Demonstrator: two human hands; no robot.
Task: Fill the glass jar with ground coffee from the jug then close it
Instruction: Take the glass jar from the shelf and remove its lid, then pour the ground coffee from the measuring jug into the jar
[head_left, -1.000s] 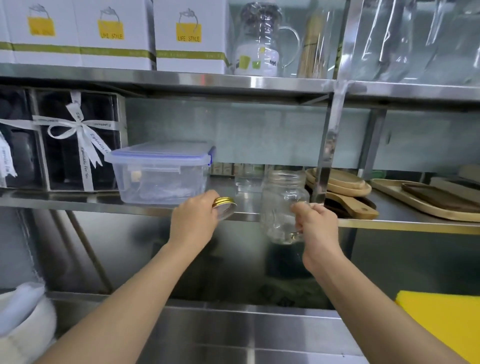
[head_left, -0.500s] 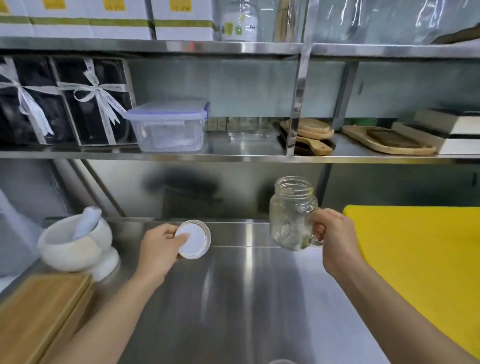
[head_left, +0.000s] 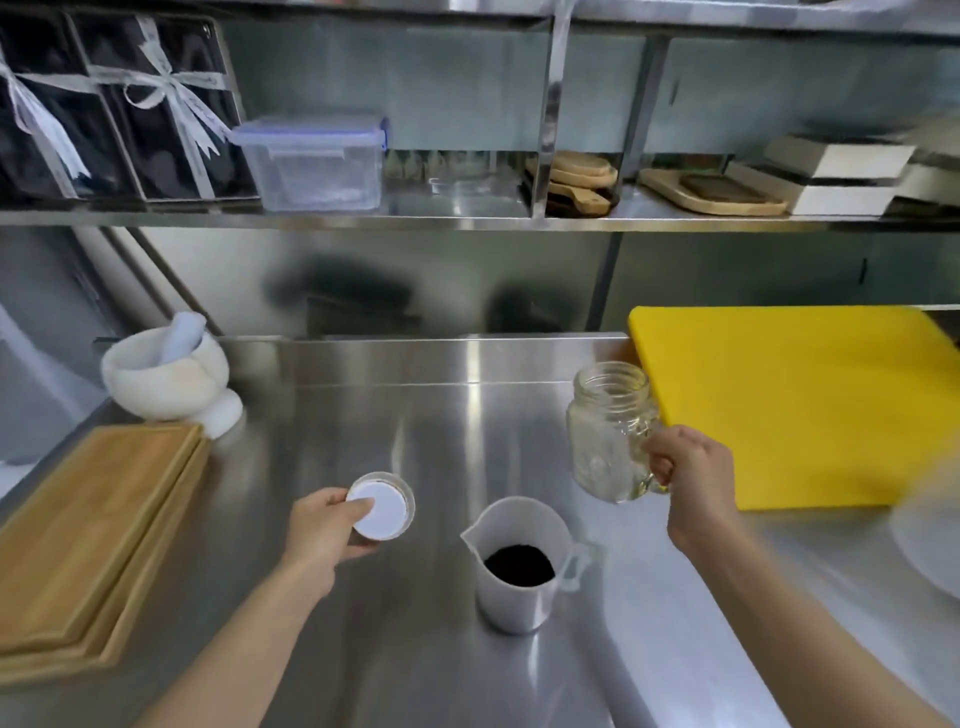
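A steel tabletop is carrying the whole job. A yellow cutting board is lying along its right side and a wooden board along its left, with a stone mortar sitting behind the wood. Near the front centre a white plastic jug is standing upright, dark ground coffee lying in its bottom, spout pointing left and handle right. The glass jar, empty and open-mouthed, is sitting behind and to the right of the jug, just beside the yellow board's near corner. The right hand is curling round its side handle. Whether the jar's base is touching the steel cannot be told. The left hand is pinching the lid, white underside up, low over the tabletop left of the jug.

The step in hand appears to be setting the pieces down for pouring. Doing it well likely means standing the jar flat and upright close to the jug. The lid should be parked within reach but clear of the pour, freeing one hand to steady the jar.
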